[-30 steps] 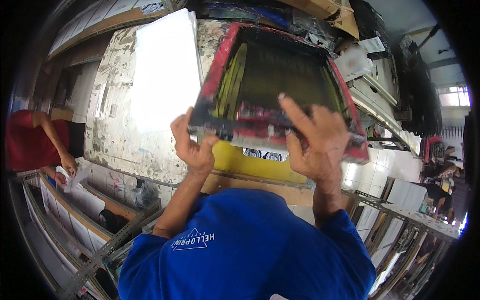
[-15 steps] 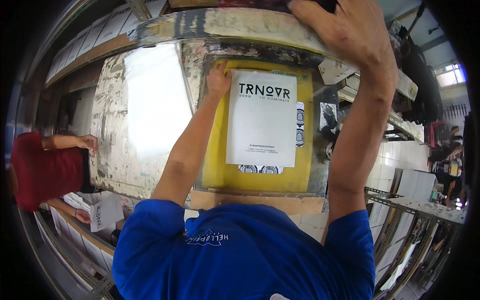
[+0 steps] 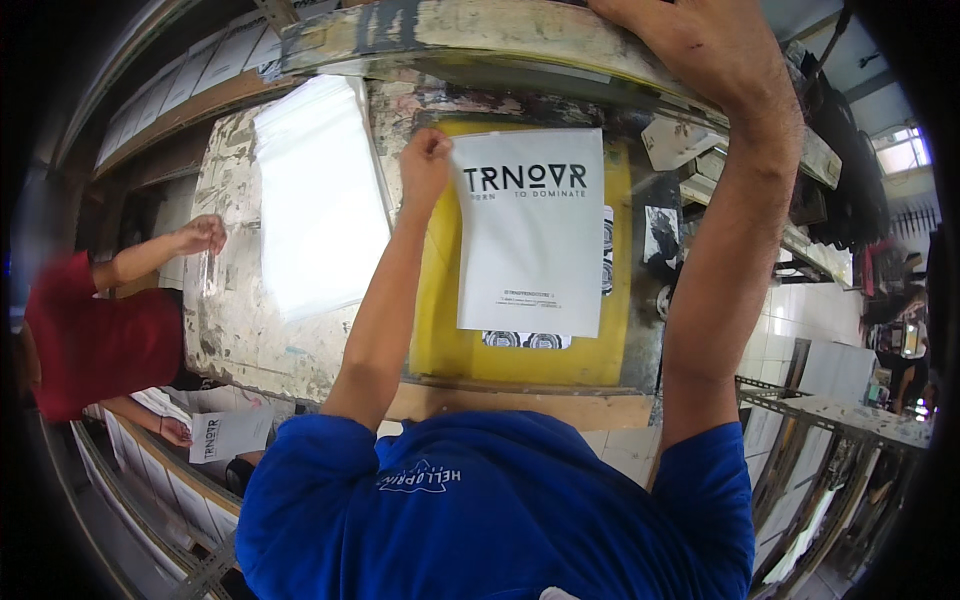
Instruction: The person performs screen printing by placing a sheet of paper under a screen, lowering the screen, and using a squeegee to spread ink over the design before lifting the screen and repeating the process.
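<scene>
A white printed plastic bag or sheet point(image 3: 530, 250) with black lettering is over a yellow board point(image 3: 440, 320). At its upper left corner my left hand point(image 3: 427, 165) is closed, pinching the edge, and the top part looks slightly lifted and bowed. Beneath it, patterned black-and-white pieces point(image 3: 525, 341) peek out at the bottom and right. My right hand point(image 3: 700, 45) grips the raised wooden frame point(image 3: 480, 35) running across the top of the view; its fingertips are partly cut off by the picture's upper edge.
Left of the board a stack of blank white sheets point(image 3: 320, 200) lies on a paint-stained table point(image 3: 225, 330). A co-worker in a red shirt point(image 3: 110, 350) stands at the left, one hand holding a printed white piece point(image 3: 230, 435). Metal racks point(image 3: 820, 410) stand at the right.
My left hand has taken the printed white piece's corner and shifted it up slightly. The frame under my right hand has risen a little. The co-worker's free hand has moved up beside the table.
</scene>
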Motion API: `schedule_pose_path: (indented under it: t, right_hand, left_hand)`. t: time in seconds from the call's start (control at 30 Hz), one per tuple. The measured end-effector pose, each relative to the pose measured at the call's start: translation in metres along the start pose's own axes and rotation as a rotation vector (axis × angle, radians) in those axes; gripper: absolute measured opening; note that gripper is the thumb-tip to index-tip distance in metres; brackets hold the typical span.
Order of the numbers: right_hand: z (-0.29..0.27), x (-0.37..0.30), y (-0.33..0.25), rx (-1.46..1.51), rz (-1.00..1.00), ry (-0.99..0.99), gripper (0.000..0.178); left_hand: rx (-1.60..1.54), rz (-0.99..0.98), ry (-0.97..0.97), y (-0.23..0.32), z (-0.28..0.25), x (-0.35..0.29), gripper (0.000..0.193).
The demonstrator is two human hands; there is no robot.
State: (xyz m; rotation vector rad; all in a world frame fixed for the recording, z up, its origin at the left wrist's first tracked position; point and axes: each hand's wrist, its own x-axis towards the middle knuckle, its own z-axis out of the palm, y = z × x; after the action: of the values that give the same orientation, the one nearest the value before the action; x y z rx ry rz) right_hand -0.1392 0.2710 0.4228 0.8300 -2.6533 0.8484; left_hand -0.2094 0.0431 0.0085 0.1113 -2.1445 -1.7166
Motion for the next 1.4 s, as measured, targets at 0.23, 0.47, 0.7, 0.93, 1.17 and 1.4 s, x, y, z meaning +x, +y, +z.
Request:
schedule_pose_path:
  t: [0.23,0.47,0.7,0.93,1.17,1.4]
  right_hand:
    - [0.019,-0.001,-0.001,-0.292,-0.015,0.193,0.048]
    - [0.026,0.005,0.012,-0.261,0.048,0.235,0.047]
    - [0.029,-0.01,-0.017,-0.235,0.025,0.264,0.048]
    - [0.025,-0.009,-0.015,-0.044,0.057,0.139,0.048]
    - [0.026,-0.01,-0.01,-0.177,-0.049,0.214,0.044]
    - [0.03,-0.013,-0.003,-0.194,-0.047,0.251,0.044]
  left_hand:
    - [-0.098,-0.146,0.318,0.013,-0.149,-0.035,0.003]
    - [0.032,-0.161,0.68,-0.048,-0.327,-0.116,0.003]
    - [0.721,-0.148,1.15,-0.061,-0.435,-0.174,0.017]
    - [0.873,0.369,0.419,0.001,-0.254,-0.124,0.041]
    - [0.818,0.062,0.17,-0.036,-0.153,-0.129,0.023]
    - [0.89,0.175,0.195,-0.034,-0.16,-0.121,0.019]
